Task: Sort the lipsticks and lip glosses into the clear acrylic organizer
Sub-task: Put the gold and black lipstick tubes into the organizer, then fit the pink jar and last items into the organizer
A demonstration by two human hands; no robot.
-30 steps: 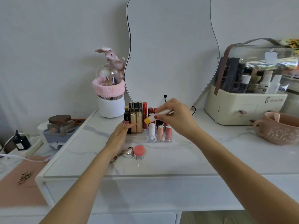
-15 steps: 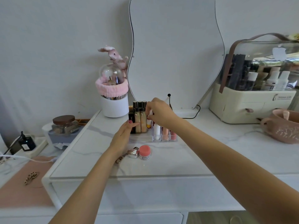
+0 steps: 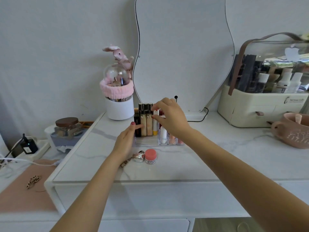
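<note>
Right hand (image 3: 168,117) grip pinched the white yellow-ended tube (image 3: 155,123) standing in the acrylic organizer (image 3: 147,142) | left hand (image 3: 127,138) open, fingers against organizer's left side | marble worktop (image 3: 209,156)

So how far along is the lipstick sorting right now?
Mostly done: the clear organizer already holds a back row of tall glosses and short tubes in front. In hand: the right hand is at the top of a white tube with a yellow end, standing in a slot; its grip looks loose. The left hand steadies the organizer. Left on the table: a pink-lidded jar and a silver case.
</note>
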